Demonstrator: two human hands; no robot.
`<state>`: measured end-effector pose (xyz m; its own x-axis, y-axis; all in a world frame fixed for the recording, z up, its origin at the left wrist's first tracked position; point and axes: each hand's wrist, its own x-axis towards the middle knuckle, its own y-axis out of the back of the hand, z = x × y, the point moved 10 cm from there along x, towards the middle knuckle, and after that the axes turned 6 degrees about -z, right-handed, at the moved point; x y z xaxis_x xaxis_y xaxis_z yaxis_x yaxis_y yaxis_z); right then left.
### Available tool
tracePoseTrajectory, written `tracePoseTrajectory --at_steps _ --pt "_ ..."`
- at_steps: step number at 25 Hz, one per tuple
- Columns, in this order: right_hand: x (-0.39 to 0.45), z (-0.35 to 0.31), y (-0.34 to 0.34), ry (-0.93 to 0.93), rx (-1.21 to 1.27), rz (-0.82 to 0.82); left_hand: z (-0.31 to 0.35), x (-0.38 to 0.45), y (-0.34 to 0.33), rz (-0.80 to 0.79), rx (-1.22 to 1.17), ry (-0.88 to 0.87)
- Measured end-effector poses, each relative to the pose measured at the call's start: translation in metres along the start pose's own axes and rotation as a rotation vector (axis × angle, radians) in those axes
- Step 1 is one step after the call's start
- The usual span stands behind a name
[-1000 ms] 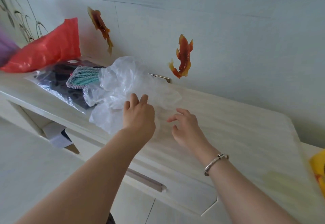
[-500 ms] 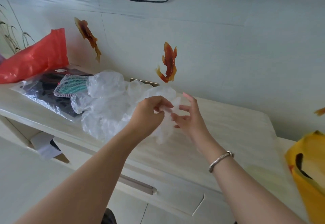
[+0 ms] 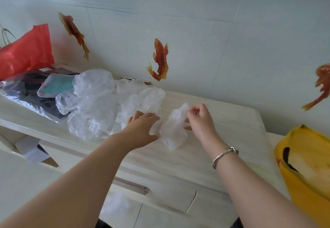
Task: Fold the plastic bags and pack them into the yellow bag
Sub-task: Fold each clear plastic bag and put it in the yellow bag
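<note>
Now 1 clear plastic bag [image 3: 174, 129] lies on the table [image 3: 223, 120], apart from the crumpled pile [image 3: 100, 106] whose bags cannot be counted. It looks featherlight, limp and slippery; corners give the best hold. The right hand [image 3: 200, 118] pinches its top edge; the left hand [image 3: 142, 129] presses its side with flat fingers. 1 yellow bag [image 3: 307, 170] waits at right.
</note>
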<state>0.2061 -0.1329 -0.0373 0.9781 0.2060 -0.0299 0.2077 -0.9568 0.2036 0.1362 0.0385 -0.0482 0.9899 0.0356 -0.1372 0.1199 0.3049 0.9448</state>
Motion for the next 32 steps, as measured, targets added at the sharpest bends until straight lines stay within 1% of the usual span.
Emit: tracePoseTrajectory --at_steps 2,4,7,9,10,11,12,14,15,17,19,22,24,27,29,30,32 --pt "-0.002 0.001 0.002 -0.023 0.050 0.003 0.004 0.000 0.007 0.053 0.098 0.004" --pt "-0.004 0.002 0.004 -0.043 0.057 0.001 0.011 -0.001 0.020 0.127 0.116 0.014" --pt "-0.009 0.002 0.011 -0.075 0.121 -0.002 0.022 -0.008 0.041 0.259 0.038 0.011" --pt "-0.013 0.001 0.018 -0.097 0.206 -0.006 0.032 -0.015 0.056 0.371 -0.066 0.006" --pt "-0.016 0.000 0.021 -0.106 0.250 -0.010 0.040 -0.018 0.060 0.402 -0.140 -0.003" --pt "-0.019 -0.003 0.027 -0.114 0.293 -0.017 0.049 -0.019 0.060 0.389 -0.236 -0.024" --pt "-0.023 -0.005 0.032 -0.119 0.339 -0.024 0.059 -0.017 0.056 0.328 -0.359 -0.049" --pt "-0.033 -0.012 0.045 -0.121 0.435 -0.042 0.081 -0.012 0.040 0.151 -0.625 -0.091" --pt "-0.038 -0.016 0.054 -0.111 0.472 -0.043 0.094 -0.010 0.035 0.087 -0.692 -0.110" --pt "-0.047 -0.023 0.069 -0.087 0.502 -0.041 0.109 -0.006 0.034 0.051 -0.791 -0.117" --pt "-0.054 -0.022 0.090 -0.080 0.489 0.009 0.124 -0.004 0.034 0.038 -0.979 -0.105" --pt "-0.059 -0.013 0.117 -0.114 0.406 0.080 0.141 -0.002 0.031 0.005 -1.210 -0.062" --pt "-0.062 -0.006 0.125 -0.168 0.308 0.049 0.149 0.003 0.028 -0.017 -1.257 -0.047" --pt "-0.069 0.001 0.114 -0.243 0.287 -0.121 0.153 0.012 0.021 0.004 -1.261 -0.011" --pt "-0.070 -0.003 0.111 -0.228 0.350 -0.181 0.148 0.016 0.018 0.052 -1.178 0.046" --pt "-0.069 -0.005 0.113 -0.222 0.416 -0.175 0.144 0.018 0.017 0.074 -1.147 0.076" --pt "-0.065 -0.005 0.125 -0.229 0.567 -0.110 0.136 0.022 0.010 0.072 -1.184 0.140"
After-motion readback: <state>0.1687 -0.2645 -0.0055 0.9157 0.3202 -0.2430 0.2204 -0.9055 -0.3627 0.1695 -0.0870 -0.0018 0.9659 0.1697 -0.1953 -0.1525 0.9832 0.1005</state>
